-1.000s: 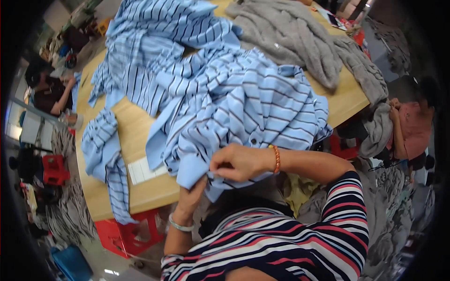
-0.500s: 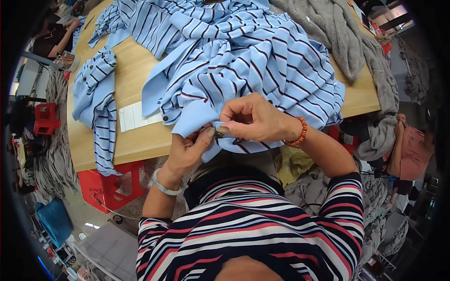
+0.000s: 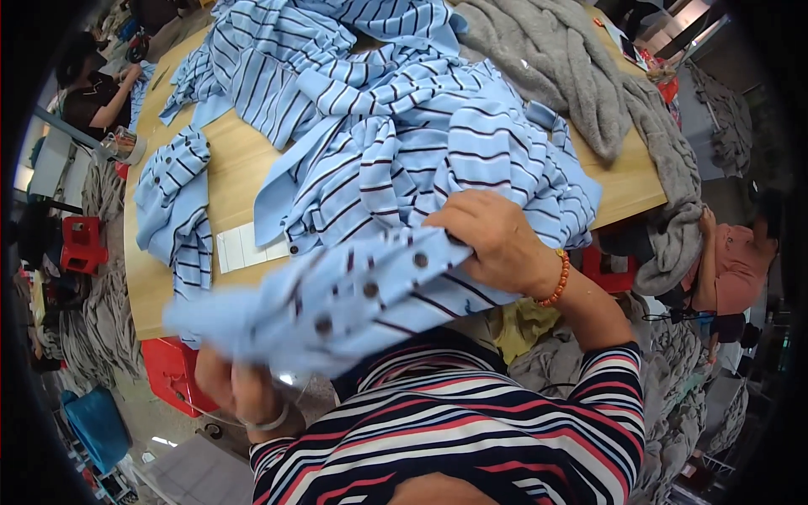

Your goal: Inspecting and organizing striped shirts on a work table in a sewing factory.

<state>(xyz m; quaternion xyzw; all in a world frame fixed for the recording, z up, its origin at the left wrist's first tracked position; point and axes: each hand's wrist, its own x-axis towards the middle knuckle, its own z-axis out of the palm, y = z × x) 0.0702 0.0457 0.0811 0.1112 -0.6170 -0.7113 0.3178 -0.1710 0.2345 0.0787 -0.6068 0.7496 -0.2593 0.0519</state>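
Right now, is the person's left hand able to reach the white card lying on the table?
Probably not freely: the left hand, though blurred, seems busy with the striped garment, and that cloth stretches between it and the white card.

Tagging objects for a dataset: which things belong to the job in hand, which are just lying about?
In the job:
Light-blue striped buttoned garment, gripped by the right hand; left hand blurred at its other end
Probably the matching striped pile behind

Lying about:
Fuzzy grey fabric
White card
Yellow cloth
Red stool
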